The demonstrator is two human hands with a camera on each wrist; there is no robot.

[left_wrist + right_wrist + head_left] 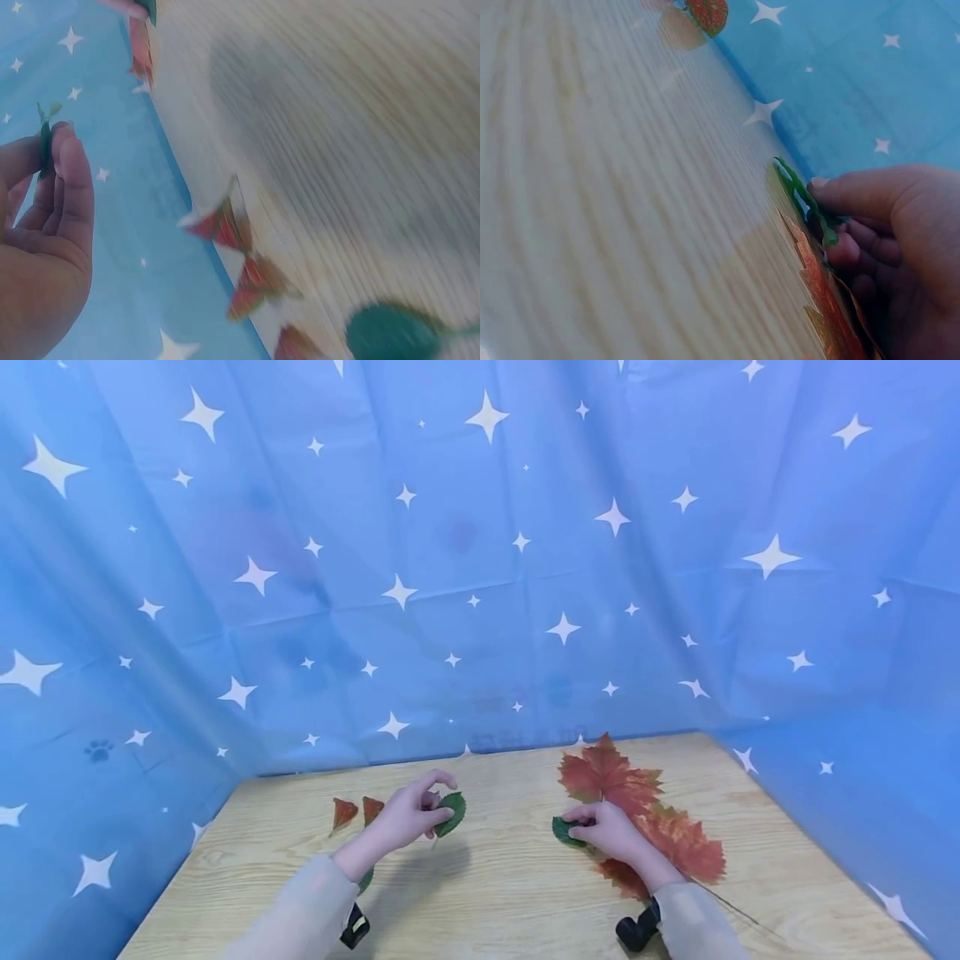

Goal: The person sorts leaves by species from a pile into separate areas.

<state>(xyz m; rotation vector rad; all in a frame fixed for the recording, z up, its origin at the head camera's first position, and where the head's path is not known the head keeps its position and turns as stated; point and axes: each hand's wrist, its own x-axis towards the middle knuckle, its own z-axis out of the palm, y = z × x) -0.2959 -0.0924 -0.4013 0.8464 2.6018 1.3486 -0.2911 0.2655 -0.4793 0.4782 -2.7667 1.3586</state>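
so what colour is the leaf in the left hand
Green. The leaf pinched by the left hand shows best in the head view.

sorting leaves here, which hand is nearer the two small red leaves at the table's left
Left. The left hand holds a green leaf just right of the two small red leaves; the right hand is far across by the large red maple leaves.

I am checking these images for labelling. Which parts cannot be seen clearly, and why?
- Head view: part of the green leaf lies under the right hand.
- Head view: the black wrist device is cut off by the lower edge.
- Left wrist view: motion blur smears the small red leaves and the wooden table.
- Right wrist view: the red maple leaves show edge-on only.
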